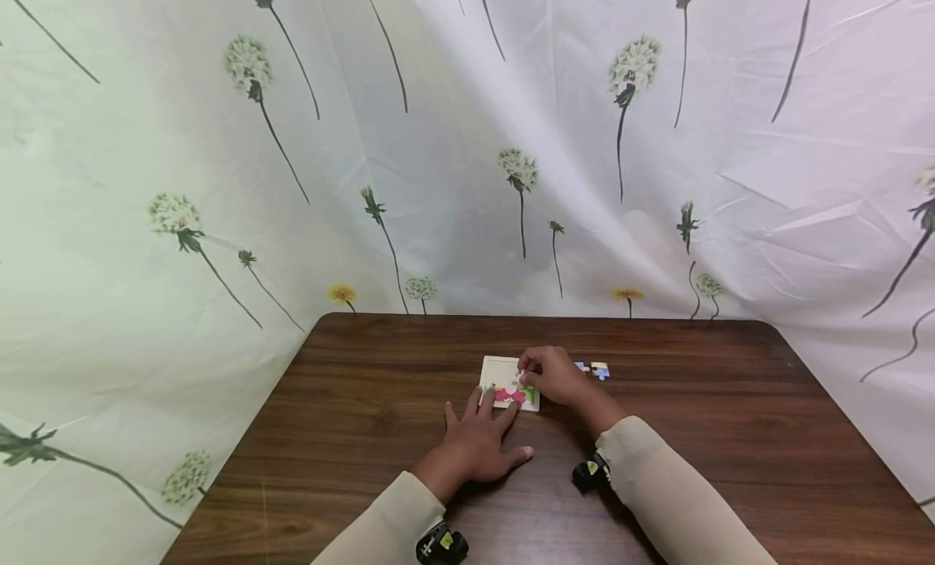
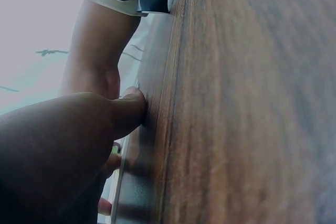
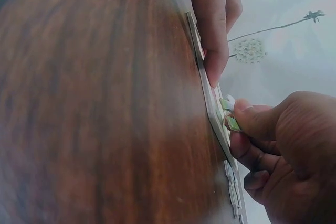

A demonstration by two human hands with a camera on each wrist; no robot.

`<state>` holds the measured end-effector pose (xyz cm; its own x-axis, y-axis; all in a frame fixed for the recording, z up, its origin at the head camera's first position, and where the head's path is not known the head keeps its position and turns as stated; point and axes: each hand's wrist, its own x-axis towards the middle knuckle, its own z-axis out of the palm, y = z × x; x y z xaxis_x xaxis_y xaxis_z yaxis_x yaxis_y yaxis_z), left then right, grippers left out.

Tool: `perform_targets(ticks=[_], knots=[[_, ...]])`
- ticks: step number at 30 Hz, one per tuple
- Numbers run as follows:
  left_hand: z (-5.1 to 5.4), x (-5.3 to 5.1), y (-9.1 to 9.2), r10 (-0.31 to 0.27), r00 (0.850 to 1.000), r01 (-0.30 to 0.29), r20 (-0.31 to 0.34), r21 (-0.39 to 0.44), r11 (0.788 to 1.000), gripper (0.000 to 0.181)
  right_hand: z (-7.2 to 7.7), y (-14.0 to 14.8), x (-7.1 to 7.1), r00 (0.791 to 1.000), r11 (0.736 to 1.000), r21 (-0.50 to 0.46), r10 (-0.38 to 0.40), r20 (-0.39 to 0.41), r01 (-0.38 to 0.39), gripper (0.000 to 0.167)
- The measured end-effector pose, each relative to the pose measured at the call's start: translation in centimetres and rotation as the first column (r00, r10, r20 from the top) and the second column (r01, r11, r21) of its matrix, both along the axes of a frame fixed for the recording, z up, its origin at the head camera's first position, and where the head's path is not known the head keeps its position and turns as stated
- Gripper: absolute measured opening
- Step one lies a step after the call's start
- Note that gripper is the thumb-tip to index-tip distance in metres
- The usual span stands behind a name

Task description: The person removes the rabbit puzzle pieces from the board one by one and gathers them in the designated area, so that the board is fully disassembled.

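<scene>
The right hand (image 1: 557, 377) pinches a small puzzle piece (image 3: 233, 124), seemingly tilted, over the right half of the puzzle board (image 1: 500, 363); the left hand (image 1: 476, 447), fingers spread, touches the board's near side, and loose pieces (image 1: 601, 370) lie just right of it. Pressed down tilted, the piece could snag and lift its neighbours, while a light left-hand touch might let the board slide.

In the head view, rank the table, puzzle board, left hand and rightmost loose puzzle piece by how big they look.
1. Table
2. Left hand
3. Puzzle board, partly covered
4. Rightmost loose puzzle piece
</scene>
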<state>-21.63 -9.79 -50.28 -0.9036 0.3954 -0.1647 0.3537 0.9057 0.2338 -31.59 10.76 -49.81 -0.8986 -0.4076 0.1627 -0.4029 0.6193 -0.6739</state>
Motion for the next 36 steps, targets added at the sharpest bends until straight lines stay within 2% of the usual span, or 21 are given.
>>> perform_targets(ticks=[6,13,22,32,36], knots=[[0.7,0.3,0.0,-0.003,1.000,0.003,0.008,-0.005,1.000,0.081,-0.1,0.3,-0.2,1.000,1.000,-0.011,0.000,-0.004,0.000,0.005],[0.6,0.5,0.1,-0.005,1.000,0.005,0.006,-0.019,1.000,0.082,0.4,1.8,0.0,1.000,0.999,-0.039,-0.010,-0.029,0.009,0.011],[0.2,0.6,0.0,-0.002,1.000,0.002,-0.006,-0.024,1.000,0.084,0.8,4.8,0.7,0.998,0.994,-0.102,-0.039,-0.047,0.034,0.013],[0.2,0.7,0.1,0.003,1.000,-0.003,-0.005,-0.016,1.000,0.085,0.9,8.8,0.9,0.991,0.993,-0.071,-0.096,-0.092,0.089,0.009],[0.1,0.7,0.0,0.004,1.000,-0.004,-0.009,-0.005,1.000,0.085,0.8,10.2,1.1,0.991,0.992,-0.080,-0.102,-0.081,0.096,0.008]])
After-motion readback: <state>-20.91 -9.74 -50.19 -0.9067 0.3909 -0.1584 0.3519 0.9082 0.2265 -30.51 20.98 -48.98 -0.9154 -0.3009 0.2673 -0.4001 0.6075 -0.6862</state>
